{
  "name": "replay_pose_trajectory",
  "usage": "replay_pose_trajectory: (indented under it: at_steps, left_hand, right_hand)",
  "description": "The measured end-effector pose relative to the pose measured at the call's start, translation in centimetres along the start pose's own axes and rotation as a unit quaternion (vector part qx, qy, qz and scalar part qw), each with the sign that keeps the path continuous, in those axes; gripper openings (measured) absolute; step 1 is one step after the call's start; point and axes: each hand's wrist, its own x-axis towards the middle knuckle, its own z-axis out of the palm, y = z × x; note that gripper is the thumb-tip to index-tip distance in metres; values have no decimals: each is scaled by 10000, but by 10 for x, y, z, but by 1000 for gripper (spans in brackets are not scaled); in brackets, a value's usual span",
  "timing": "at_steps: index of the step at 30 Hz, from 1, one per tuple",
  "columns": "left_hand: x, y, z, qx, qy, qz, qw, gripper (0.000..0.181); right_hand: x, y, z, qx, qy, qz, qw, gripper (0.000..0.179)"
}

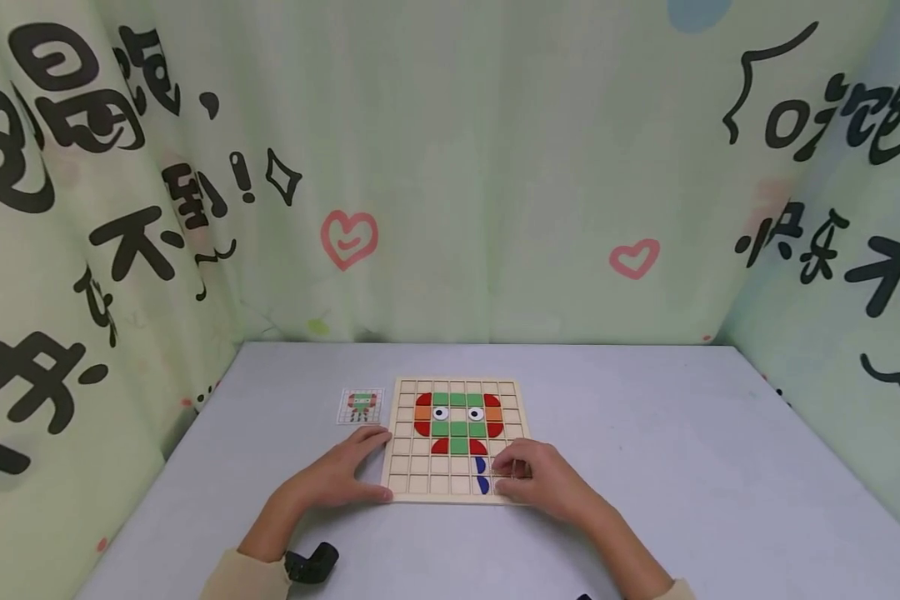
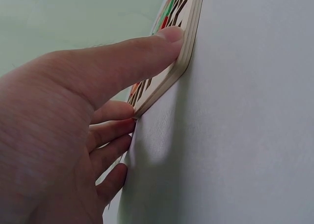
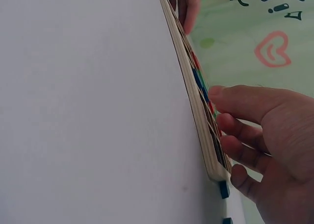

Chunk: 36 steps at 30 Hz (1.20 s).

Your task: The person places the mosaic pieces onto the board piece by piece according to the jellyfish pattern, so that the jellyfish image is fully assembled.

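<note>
A square wooden grid board point(image 1: 412, 483) lies on the table, with red, green, orange and eye tiles forming a face. Below the face are two dark blue curved tiles point(image 1: 482, 485). My left hand point(image 1: 337, 471) rests at the board's left side, its thumb on the near-left corner and its fingertips by the edge. Over the near-right part hovers my right hand point(image 1: 543, 483), fingers loosely bent. In the right wrist view I see nothing between its thumb and fingers point(image 3: 235, 126). A small blue piece point(image 3: 224, 188) sits just past the board's corner there.
Left of the board lies a small picture card point(image 1: 361, 407) with a similar tile figure. A black device point(image 1: 311, 563) is by the left sleeve. Printed curtains point(image 1: 487, 167) stand behind the white table point(image 1: 645, 417) and along both sides.
</note>
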Motion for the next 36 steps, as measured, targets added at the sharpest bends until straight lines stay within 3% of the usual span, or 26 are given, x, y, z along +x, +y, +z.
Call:
replay_pose_trajectory:
  at_steps: [10, 17, 29, 36]
  left_hand:
    - [1, -1, 0, -85, -69, -22, 9999, 88]
    - [0, -2, 2, -75, -48, -13, 10000, 89]
    - [2, -3, 3, -49, -28, 40, 10000, 88]
    - [2, -2, 3, 4, -7, 45, 10000, 88]
  right_hand:
    - [-13, 20, -30, -402, 415, 526, 9969, 20]
    - [-24, 35, -43, -518, 368, 508, 9967, 25]
    - [-20, 38, -37, -659, 306, 536, 9959, 24]
    - [-16, 35, -33, -958, 761, 1252, 9846, 13]
